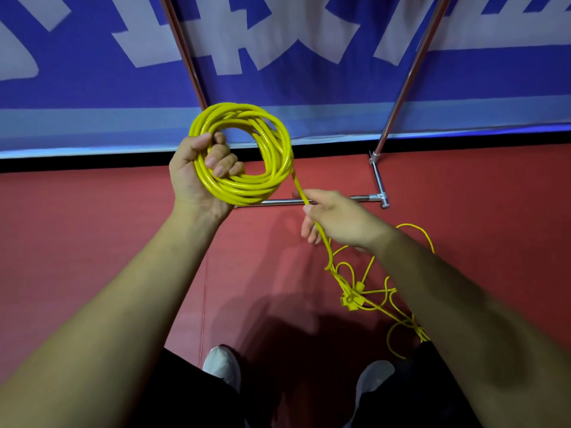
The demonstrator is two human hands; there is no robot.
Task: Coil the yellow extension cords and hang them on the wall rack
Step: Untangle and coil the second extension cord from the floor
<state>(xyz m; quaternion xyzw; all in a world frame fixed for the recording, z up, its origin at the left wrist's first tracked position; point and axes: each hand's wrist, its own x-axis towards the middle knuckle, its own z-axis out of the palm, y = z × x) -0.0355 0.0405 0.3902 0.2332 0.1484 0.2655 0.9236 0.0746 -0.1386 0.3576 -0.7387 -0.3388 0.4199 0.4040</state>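
Cord point(244, 188), coiled in our gripping left hand point(191, 177) at eleven o'clock, runs through our pinching right hand point(336, 220) to the tangle point(352, 299) at four o'clock, which we judge could snag and spill loops.

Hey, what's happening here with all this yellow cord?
A person is winding it up. The left hand grips the coil, while the right hand holds the strand running off it. More loose cord lies tangled on the red floor around a plug, near the metal rack base, so coiling isn't finished.
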